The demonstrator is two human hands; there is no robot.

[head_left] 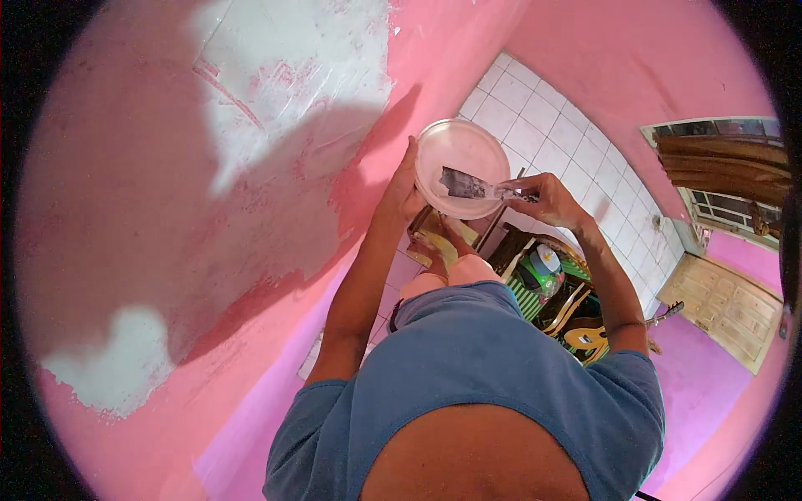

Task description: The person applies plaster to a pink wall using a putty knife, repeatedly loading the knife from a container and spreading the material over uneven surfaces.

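Note:
My left hand (403, 190) grips a round pale plastic lid or shallow container (464, 142) by its left edge. My right hand (545, 199) is closed on the handle of a putty knife (464, 184), whose dark, smeared blade lies over the inside of the container, with some pale material at its tip. To the left is a pink wall (351, 217) with uneven white patches (284, 75). My bare feet (443, 250) show below the container on a yellowish surface, partly hidden.
A white tiled surface (551, 125) stretches behind my hands. At lower right are a green striped seat (526, 301), a green rounded object (539, 275) and an acoustic guitar (585, 338). A curtained window (718, 167) and wooden door (718, 305) are at right.

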